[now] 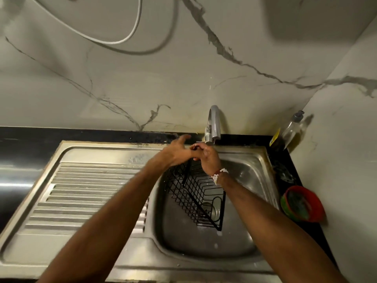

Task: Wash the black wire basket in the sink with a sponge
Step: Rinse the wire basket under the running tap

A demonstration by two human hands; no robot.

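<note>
The black wire basket [199, 198] stands on end in the steel sink [252, 177], tilted, with its lower end near the drain. My left hand [176, 155] lies over the basket's upper corner and holds it, thumb raised. My right hand [209, 160], wet and with a beaded wristband, has its fingers curled against the left hand right under the tap [214, 124]. What the right fingers close on is hidden. No sponge is visible.
A ribbed steel draining board [87, 193] lies left of the sink bowl. On the black counter at the right stand a dish-soap bottle [290, 129] and a red bowl [303, 204] holding something dark. A marble wall rises behind the tap.
</note>
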